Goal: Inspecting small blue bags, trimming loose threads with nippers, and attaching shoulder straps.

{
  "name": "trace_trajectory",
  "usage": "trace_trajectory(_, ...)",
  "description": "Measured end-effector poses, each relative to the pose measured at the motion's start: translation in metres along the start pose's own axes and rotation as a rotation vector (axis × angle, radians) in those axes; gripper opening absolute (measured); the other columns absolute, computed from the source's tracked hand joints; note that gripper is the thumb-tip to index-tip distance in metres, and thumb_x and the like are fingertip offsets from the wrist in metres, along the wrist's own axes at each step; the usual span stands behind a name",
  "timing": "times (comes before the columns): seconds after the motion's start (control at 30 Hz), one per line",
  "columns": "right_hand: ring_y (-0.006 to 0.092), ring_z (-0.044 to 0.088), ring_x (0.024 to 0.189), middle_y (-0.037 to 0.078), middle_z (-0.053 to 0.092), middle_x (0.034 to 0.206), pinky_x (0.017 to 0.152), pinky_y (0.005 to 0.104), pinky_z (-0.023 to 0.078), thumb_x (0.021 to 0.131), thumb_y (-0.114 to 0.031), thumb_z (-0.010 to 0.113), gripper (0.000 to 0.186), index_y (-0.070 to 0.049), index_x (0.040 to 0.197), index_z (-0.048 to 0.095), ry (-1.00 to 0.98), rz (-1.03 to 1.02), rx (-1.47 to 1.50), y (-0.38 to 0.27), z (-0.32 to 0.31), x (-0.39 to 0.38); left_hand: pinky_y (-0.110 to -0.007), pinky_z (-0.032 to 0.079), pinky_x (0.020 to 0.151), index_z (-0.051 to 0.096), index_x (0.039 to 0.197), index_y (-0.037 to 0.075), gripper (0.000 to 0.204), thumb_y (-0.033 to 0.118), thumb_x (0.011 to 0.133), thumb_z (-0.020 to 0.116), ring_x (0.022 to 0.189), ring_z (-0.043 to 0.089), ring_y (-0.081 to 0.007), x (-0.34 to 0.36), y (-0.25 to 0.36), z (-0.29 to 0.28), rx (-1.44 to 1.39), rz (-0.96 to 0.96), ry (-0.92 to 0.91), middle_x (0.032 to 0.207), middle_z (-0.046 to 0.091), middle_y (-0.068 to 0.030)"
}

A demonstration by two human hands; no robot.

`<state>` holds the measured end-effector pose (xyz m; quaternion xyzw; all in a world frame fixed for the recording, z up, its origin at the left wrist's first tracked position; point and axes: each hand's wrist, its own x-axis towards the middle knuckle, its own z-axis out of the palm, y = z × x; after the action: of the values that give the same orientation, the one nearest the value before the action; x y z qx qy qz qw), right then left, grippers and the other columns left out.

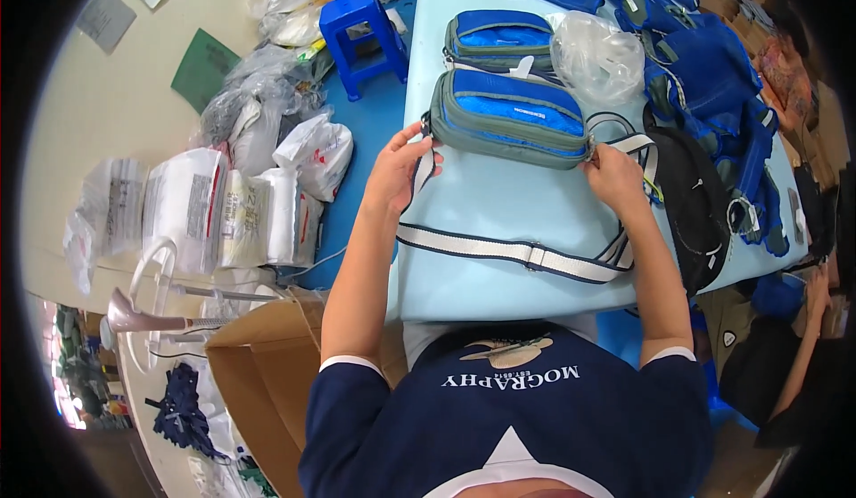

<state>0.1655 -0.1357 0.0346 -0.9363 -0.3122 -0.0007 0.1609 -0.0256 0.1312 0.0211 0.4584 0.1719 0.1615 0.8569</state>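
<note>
Left hand's got a grip on the white strap at one end of the blue-grey bag; right hand seems to pinch the other end, kinda hidden.

Table with strap, rear pouch, clear bag, blue pile, black bag.

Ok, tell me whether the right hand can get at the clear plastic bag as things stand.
Probably yes, if the right hand first lets go of the front pouch: the clear plastic bag lies uncovered beyond it on the table, with a strap loop near the way.
</note>
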Motion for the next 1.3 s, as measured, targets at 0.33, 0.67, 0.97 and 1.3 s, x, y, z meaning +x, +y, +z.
trace_trajectory(0.33,0.0301,0.058,0.088,0.009,0.063,0.090,0.074,0.0412,0.046,0.073,-0.026,0.068,0.023,-0.009,0.088,0.064,0.423,-0.183,-0.192,0.053,-0.003,0.003,-0.028,0.039,0.093,0.048,0.120,-0.003,0.046,0.009,0.079,0.065,0.109,0.052,-0.0256,0.013,-0.012,-0.030,1.222,0.793,0.501,0.120,0.051,-0.0191)
trace_trajectory(0.67,0.0296,0.057,0.084,0.009,0.058,0.084,0.071,0.0414,0.046,0.076,-0.020,0.066,0.011,-0.010,0.078,0.061,0.155,-0.239,-0.050,0.082,0.013,-0.015,-0.037,0.048,0.078,0.057,0.104,0.000,0.038,0.022,0.076,0.070,0.091,0.058,-0.0307,-0.065,-0.100,0.135,1.388,0.674,-0.670,0.099,0.060,-0.0144)
trace_trajectory(0.97,0.0331,0.059,0.079,0.010,0.059,0.083,0.065,0.0455,0.047,0.088,-0.021,0.048,0.015,-0.011,0.087,0.059,0.588,-0.083,-0.047,0.107,-0.028,0.008,-0.041,0.045,0.060,0.053,0.107,0.003,0.028,0.017,0.083,0.057,0.071,0.061,-0.0306,-0.113,-0.053,0.119,1.508,0.271,-0.798,0.077,0.061,-0.0141)
trace_trajectory(1.3,0.0294,0.060,0.087,0.013,0.060,0.094,0.074,0.0413,0.048,0.081,-0.025,0.062,0.020,-0.005,0.085,0.061,0.386,-0.193,0.021,0.087,0.011,0.018,-0.040,0.047,0.065,0.051,0.115,0.009,0.056,0.017,0.066,0.076,0.075,0.061,-0.0359,-0.181,0.047,0.075,1.549,-0.301,-0.587,0.077,0.063,-0.0164)
